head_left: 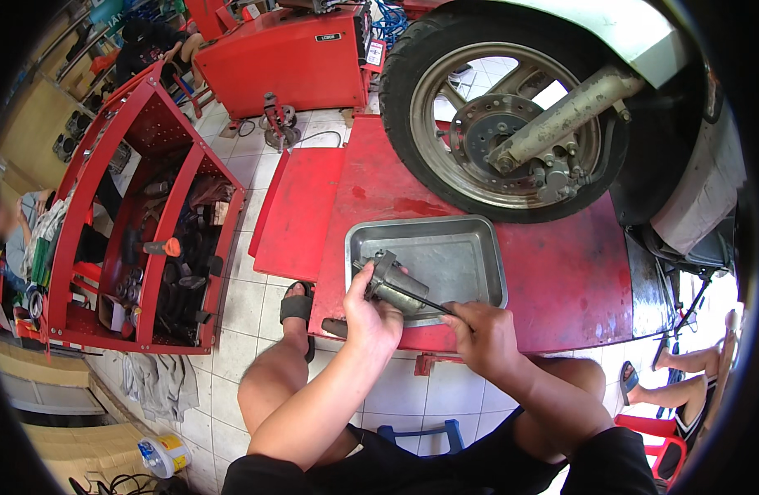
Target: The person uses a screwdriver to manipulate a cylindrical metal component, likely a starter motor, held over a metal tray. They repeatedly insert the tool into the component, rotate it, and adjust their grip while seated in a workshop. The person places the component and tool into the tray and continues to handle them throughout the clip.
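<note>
Lowest in my view, black shorts (412, 474) frame a blue stool (455, 436) on pale floor tiles (400, 392). Just beyond, I have the left hand (378, 318) closed around a grey metal part (404, 289), roughly cylindrical with a wider, uneven head toward the upper left. The right hand (484, 334) is closed on a thin dark rod (429, 304), which slants up-left against the part; I cannot tell whether its tip touches or enters it.

The part is held over the near-left area of a shallow metal tray (503, 285) with rounded corners. The tray sits on a red platform (565, 285), its paint scuffed and darkened by wet-looking patches past the far rim. A dark handle-shaped object (335, 327) lies by the platform's near-left edge.

Behind the tray I see a motorbike's wheel (499, 136), with its brake disc and a worn fork leg. On my left stands a red rack (140, 340) crowded with tools, an orange-handled one among them; a grey cloth (160, 384) and a white-and-yellow bucket (165, 455) are on the floor nearer me. At right, another person's sandalled foot (628, 384) shows. Farther off stands a red machine cabinet (280, 70), and at upper left a person in dark clothing (144, 54).
</note>
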Tool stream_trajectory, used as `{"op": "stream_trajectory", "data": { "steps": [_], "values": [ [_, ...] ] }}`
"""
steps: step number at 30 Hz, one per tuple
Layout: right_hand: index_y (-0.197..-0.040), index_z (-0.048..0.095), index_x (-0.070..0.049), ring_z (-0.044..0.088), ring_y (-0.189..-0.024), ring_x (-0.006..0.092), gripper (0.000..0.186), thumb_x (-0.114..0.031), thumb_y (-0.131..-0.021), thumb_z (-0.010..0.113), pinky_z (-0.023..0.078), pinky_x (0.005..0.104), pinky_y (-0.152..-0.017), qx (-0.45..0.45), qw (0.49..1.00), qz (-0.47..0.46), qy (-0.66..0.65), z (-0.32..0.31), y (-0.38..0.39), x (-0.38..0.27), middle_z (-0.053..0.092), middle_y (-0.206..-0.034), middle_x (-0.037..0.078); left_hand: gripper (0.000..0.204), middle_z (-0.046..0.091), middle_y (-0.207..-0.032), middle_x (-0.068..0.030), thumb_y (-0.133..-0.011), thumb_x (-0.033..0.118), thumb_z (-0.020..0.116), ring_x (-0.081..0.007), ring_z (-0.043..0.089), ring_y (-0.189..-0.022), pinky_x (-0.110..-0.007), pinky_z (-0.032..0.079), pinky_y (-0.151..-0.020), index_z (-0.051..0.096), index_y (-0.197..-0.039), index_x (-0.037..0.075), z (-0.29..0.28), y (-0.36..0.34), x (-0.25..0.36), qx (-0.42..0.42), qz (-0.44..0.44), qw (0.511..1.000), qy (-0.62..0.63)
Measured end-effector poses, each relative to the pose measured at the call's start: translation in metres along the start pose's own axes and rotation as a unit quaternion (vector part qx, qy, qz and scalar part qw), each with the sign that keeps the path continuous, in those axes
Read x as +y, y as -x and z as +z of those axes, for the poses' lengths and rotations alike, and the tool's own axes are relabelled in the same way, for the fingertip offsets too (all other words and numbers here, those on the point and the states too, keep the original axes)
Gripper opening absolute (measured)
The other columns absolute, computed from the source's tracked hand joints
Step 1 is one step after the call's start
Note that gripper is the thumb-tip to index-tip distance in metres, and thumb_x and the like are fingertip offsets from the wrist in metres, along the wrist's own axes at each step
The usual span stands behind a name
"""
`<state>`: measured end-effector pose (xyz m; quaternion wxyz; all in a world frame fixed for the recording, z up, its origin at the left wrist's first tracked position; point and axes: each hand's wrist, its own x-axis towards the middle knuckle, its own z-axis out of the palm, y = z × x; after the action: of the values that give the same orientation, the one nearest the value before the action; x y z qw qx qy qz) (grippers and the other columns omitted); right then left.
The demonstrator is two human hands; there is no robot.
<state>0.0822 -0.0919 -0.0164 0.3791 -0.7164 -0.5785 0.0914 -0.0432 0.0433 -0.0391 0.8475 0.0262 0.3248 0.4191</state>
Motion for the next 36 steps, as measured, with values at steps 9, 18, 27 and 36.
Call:
{"op": "stream_trajectory", "data": {
  "steps": [9, 18, 27, 36],
  "values": [
    [-0.086, 0.067, 0.004, 0.051, -0.049, 0.0175, 0.013, -0.008, -0.092, 0.066, 0.043, 0.0329, -0.050, -0.136, 0.963, 0.138, -0.188, 0.002, 0.006, 0.004, 0.056, -0.058, 0.009, 0.032, 0.063, -0.105, -0.0115, -0.089, 0.024, 0.065, -0.0271, 0.062, -0.102, -0.043, 0.050, -0.093, 0.057, -0.111, 0.003, -0.002, 0.000, 0.002, -0.028, -0.010, 0.999, -0.018],
    [-0.084, 0.067, 0.004, 0.049, -0.053, 0.0057, 0.022, -0.012, -0.098, 0.060, 0.041, 0.0225, -0.049, -0.218, 0.833, 0.320, -0.394, -0.010, -0.002, -0.004, 0.057, -0.066, 0.002, 0.032, 0.063, -0.107, -0.0158, -0.089, 0.026, 0.062, -0.0305, 0.061, -0.105, -0.045, 0.048, -0.097, 0.057, -0.112, 0.005, -0.001, 0.002, 0.001, -0.049, -0.004, 0.998, -0.044],
    [-0.094, 0.067, 0.007, 0.051, -0.057, 0.0058, 0.022, -0.014, -0.097, 0.062, 0.042, 0.0263, -0.050, -0.249, 0.883, 0.229, -0.325, -0.019, -0.007, 0.008, 0.059, -0.067, 0.003, 0.029, 0.065, -0.102, -0.0144, -0.089, 0.023, 0.061, -0.0306, 0.064, -0.099, -0.044, 0.051, -0.093, 0.059, -0.108, 0.001, 0.004, -0.002, 0.004, -0.049, -0.004, 0.999, -0.015],
    [-0.092, 0.070, 0.001, 0.068, -0.078, 0.0370, 0.028, -0.025, -0.084, 0.073, 0.054, 0.0464, -0.072, -0.072, 0.976, 0.182, 0.093, -0.064, -0.042, 0.045, 0.068, -0.080, 0.021, 0.052, 0.060, -0.111, -0.0184, -0.084, 0.026, 0.071, -0.0338, 0.060, -0.103, -0.046, 0.048, -0.099, 0.051, -0.120, -0.005, 0.019, -0.011, 0.045, 0.014, 0.026, 0.996, 0.080]
  ]
}}
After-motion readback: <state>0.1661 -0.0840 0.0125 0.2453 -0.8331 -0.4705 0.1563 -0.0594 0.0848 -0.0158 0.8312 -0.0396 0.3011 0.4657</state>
